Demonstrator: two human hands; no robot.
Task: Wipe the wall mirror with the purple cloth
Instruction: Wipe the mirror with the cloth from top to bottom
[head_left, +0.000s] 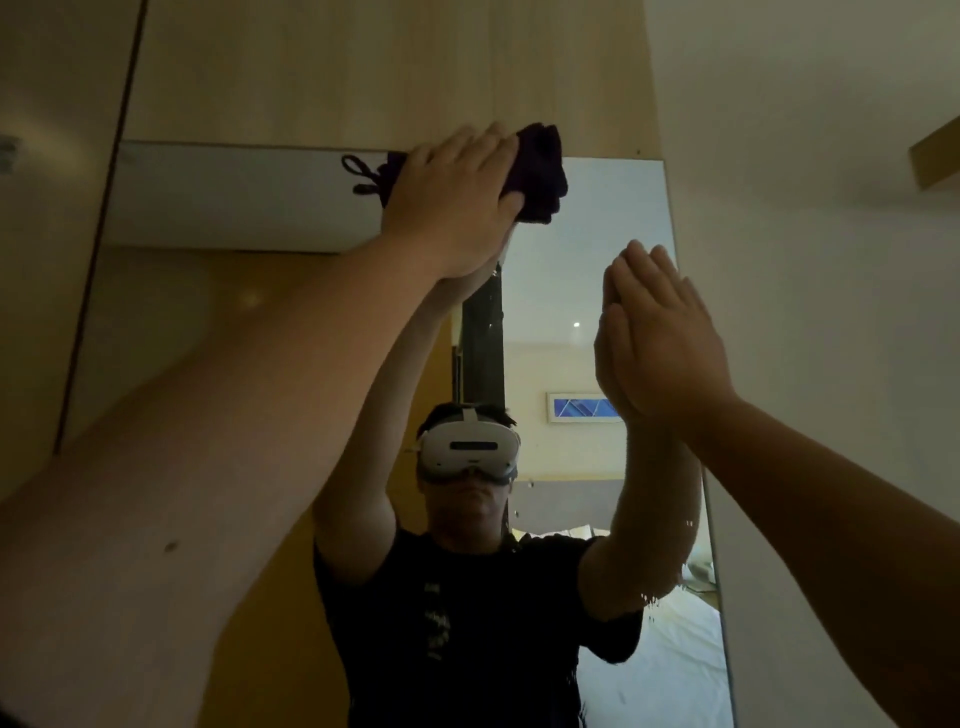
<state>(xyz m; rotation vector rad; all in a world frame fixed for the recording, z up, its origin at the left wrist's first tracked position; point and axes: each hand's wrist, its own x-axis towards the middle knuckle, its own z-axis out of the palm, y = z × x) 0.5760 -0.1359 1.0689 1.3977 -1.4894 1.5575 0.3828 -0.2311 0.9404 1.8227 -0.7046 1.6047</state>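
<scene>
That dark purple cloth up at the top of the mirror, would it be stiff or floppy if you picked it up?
Probably floppy: the purple cloth bunches into soft folds under the left hand, and a loose loop dangles from it. It likely weighs little and slides easily over the wall mirror.

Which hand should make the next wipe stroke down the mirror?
Left. The left hand already presses the purple cloth against the mirror at its top edge. The right hand is flat, holding nothing.
</scene>
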